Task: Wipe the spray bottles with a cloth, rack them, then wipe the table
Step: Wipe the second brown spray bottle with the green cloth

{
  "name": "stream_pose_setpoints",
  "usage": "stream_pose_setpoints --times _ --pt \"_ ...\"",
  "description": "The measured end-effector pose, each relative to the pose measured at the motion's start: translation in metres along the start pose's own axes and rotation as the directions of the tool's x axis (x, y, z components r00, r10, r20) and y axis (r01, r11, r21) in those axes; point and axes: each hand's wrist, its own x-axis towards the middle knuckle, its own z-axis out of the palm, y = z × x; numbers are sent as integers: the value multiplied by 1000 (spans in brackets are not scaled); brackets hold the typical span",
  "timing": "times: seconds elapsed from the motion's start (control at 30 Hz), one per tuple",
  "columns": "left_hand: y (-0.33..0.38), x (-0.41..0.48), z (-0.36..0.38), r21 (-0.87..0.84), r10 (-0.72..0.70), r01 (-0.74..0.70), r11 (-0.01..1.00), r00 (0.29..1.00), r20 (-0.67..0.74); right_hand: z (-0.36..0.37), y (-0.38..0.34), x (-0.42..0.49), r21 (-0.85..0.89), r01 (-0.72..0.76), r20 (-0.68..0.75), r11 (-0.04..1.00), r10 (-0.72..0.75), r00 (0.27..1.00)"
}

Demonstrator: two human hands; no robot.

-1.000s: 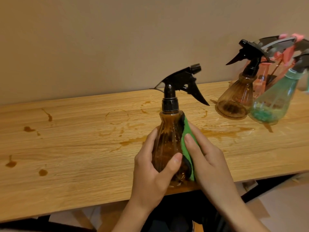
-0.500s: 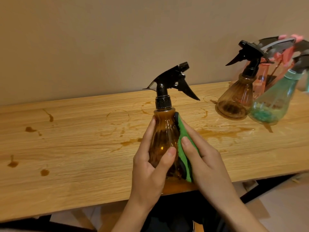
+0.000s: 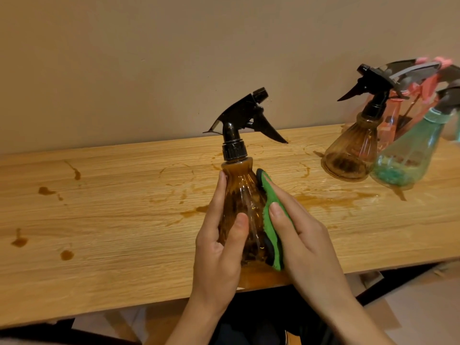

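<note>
L hand (image 3: pixel 219 250) grips the amber spray bottle (image 3: pixel 239 200) round its ribbed, see-through plastic belly: thumb across the front, fingers curled round the far side up to the shoulder. R hand (image 3: pixel 301 240) cups a green cloth (image 3: pixel 270 217) against the bottle's R flank, thumb & forefinger laid over it. The cloth is thick & nubbly w/ a dark edge and follows the bottle's curve from shoulder to base. The bottle is upright, pear-shaped w/ a narrow neck. Above both hands sits its glossy black trigger head (image 3: pixel 246 115) on a ridged screw collar, w/ the long pointed lever to the R. The base is at the near edge of the table (image 3: pixel 124 220), just under the hands; can't tell if it rests there or is lifted. The table is a pale wood-grain board, smooth. Brown dried drips (image 3: pixel 44 191) lie well L of the grip, and a wider smeared stain (image 3: pixel 331 197) lies just R of the R hand, w/ faint ring marks behind the bottle. Far R of the grip, well apart from it, three more bottles lean in a cluster against each other: a second amber bottle (image 3: pixel 353 150), ribbed w/ a black head, a teal bottle (image 3: pixel 408 155) nearest, & a pink bottle (image 3: pixel 390 120) behind, partly hidden. A plain matte beige wall (image 3: pixel 149 58) stands behind.
</note>
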Motion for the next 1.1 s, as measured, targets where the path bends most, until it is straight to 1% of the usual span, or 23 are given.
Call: stream_pose_setpoints --times 0.1,0.17,0.23,0.27,0.37,0.43,0.47,0.53,0.6,0.67,0.7,0.77,0.9,0.97,1.0,1.03,1.1 --pt "-1 0 -2 -39 -11 11 999 1000 -9 3 1 -9 -117 79 55 990 -73 996" --pt "-2 0 -3 -28 -19 18 999 1000 -17 5 8 -23 -225 119 69 967 -106 992" --pt "-4 0 -3 1 -21 21 1000 1000 -16 3 12 -32 -273 128 70 953 -113 991" --pt "-3 0 -3 0 -24 24 1000 1000 1 2 11 -31 -257 119 72 959 -104 992" --pt "-1 -1 -2 7 -30 30 1000 997 78 -6 3 -11 -135 66 65 989 -58 996" --pt "-1 0 -2 -13 -39 40 999 996 79 -8 -1 3 -126 72 53 989 -66 996" --pt "-3 1 -3 -30 -41 43 999 997 61 -6 -2 6 -147 91 62 985 -82 995" --pt "-6 2 -5 -49 -47 48 998 999 9 -2 -2 1 -240 177 98 954 -158 983" --pt "-7 2 -7 -84 -75 72 994 997 -34 0 4 -13 -357 266 150 895 -226 962" --pt "-7 3 -7 -92 -90 84 992 994 -62 0 10 -26 -423 318 180 848 -265 947" --pt "-7 3 -7 -87 -91 85 993 994 -66 0 12 -31 -431 322 174 843 -273 946" --pt "-6 2 -5 -67 -68 65 996 997 -45 2 15 -32 -393 290 131 873 -259 957" --pt "-3 0 -3 0 -33 33 999 998 47 5 4 -7 -192 126 -9 973 -130 991" --pt "-4 0 -3 -13 -48 49 999 998 49 2 1 3 -115 76 -11 990 -78 997" --pt "-4 0 -3 -27 -47 49 998 998 40 1 -1 4 -117 81 6 990 -81 997" --pt "-4 0 -3 -36 -40 41 998 999 26 2 -2 1 -159 109 21 981 -107 994" --pt "-5 0 -2 -29 -31 31 999 999 -16 8 4 -13 -309 181 51 933 -174 983"
